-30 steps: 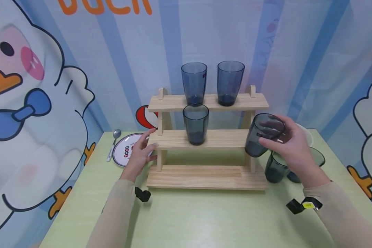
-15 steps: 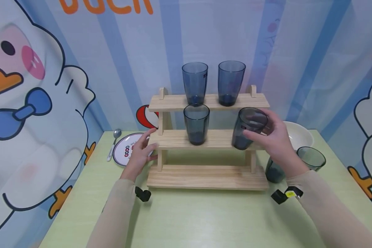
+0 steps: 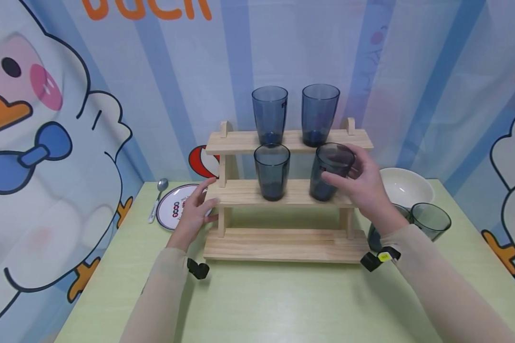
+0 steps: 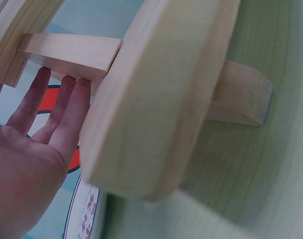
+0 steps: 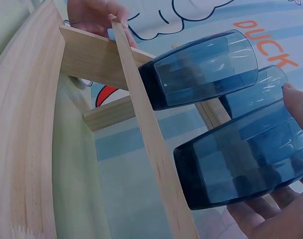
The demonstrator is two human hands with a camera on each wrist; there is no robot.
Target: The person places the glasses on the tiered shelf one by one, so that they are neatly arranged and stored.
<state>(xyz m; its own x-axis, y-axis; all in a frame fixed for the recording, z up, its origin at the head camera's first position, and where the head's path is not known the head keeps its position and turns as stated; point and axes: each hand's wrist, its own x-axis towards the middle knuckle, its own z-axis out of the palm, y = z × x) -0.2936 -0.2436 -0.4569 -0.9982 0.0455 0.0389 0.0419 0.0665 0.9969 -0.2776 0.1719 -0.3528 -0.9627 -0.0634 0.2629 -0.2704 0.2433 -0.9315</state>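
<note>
My right hand (image 3: pixel 362 183) holds a dark blue-grey tumbler (image 3: pixel 324 183), thumb in front and fingers behind. The tumbler is nearly upright at the right part of the wooden rack's middle shelf (image 3: pixel 236 193); in the right wrist view its base (image 5: pixel 188 177) is right at the shelf edge. A matching tumbler (image 3: pixel 272 174) stands to its left on this shelf. Two more, one on the left (image 3: pixel 269 114) and one on the right (image 3: pixel 320 114), stand on the top shelf. My left hand (image 3: pixel 192 216) rests at the rack's left side, its extended fingers (image 4: pixel 66 112) touching an upright (image 4: pixel 71 52).
Behind my right forearm, two tumblers (image 3: pixel 431 221) stand on the table by a white bowl (image 3: pixel 405 188). On the left lie a printed plate (image 3: pixel 176 209) and a spoon (image 3: pixel 158 200). The bottom shelf (image 3: pixel 283 245) bears nothing. A cartoon duck curtain (image 3: pixel 176 95) hangs behind.
My right hand has carried its tumbler leftward from beside the rack to the middle shelf, and the tumbler has become more upright. The left hand has stayed at the rack's side.
</note>
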